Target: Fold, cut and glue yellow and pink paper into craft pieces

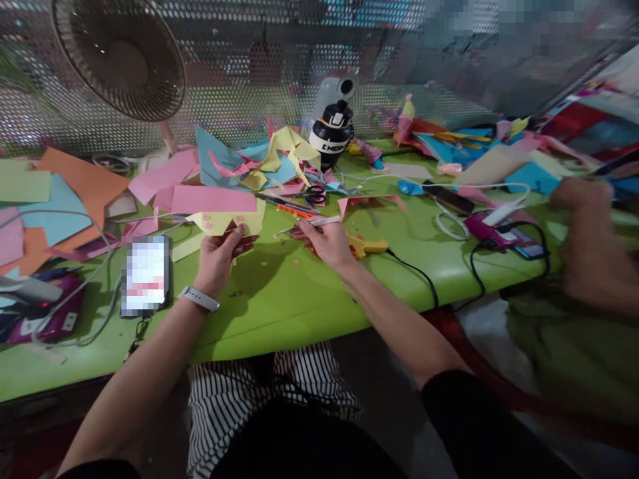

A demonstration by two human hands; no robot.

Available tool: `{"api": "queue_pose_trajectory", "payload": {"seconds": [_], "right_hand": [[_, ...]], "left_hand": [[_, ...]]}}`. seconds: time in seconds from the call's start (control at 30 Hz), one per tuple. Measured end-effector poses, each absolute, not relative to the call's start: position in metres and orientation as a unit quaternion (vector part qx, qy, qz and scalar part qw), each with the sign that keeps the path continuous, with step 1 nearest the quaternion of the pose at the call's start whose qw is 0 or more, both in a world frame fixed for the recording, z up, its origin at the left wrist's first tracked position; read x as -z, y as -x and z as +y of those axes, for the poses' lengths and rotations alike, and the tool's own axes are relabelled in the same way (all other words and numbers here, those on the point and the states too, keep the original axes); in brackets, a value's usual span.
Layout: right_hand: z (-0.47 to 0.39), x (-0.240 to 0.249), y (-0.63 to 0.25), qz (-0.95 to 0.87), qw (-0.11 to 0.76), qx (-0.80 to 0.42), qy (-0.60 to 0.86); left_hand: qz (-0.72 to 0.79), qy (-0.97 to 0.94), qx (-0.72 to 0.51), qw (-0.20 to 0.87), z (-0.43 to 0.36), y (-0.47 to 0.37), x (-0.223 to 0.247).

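My left hand [219, 256] pinches the lower edge of a yellow paper piece [213, 225] that bears small pink paper squares [239, 218]. To its right, my right hand [327, 241] is closed on slim silver tweezers [329, 220]. Their tip points left toward the yellow paper, apart from it, with a tiny pink bit at the end. Under and beside my right hand lies a yellow hot glue gun [369, 246], partly covered by the hand. Just beyond are an orange utility knife [287, 205] and scissors with black handles [315, 194].
Coloured paper sheets [74, 179] and scraps [292, 156] cover the back and left of the green table [279, 313]. A phone [146, 276], fan [120, 60], black bottle [332, 133] and purple power strip [499, 233] with cables stand around. Another person's arm [592, 246] is at right.
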State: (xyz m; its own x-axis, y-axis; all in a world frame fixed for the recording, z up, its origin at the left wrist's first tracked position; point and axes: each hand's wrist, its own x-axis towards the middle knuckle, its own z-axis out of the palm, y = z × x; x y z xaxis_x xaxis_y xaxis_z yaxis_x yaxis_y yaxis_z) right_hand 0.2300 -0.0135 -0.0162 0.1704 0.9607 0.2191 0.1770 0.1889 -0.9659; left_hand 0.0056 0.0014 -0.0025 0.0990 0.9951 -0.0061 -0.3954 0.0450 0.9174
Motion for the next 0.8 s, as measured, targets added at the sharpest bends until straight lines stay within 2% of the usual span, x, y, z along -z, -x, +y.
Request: {"api": "queue_pose_trajectory", "payload": {"seconds": [0.1, 0.23, 0.5, 0.8], "right_hand": [[-0.014, 0.013, -0.225, -0.426, 0.586, -0.477, 0.498], [-0.015, 0.009, -0.219, -0.352, 0.587, -0.543, 0.487], [-0.018, 0.013, -0.217, -0.348, 0.583, -0.567, 0.466], [-0.02, 0.016, -0.216, -0.411, 0.564, -0.526, 0.486]], "left_hand": [[0.381, -0.382, -0.551, 0.637, 0.002, -0.007, 0.005], [0.372, -0.379, -0.531, 0.66, -0.001, -0.008, 0.01], [0.36, -0.366, -0.531, 0.674, -0.005, -0.012, 0.012], [0.391, -0.374, -0.503, 0.675, -0.01, -0.014, 0.004]]}}
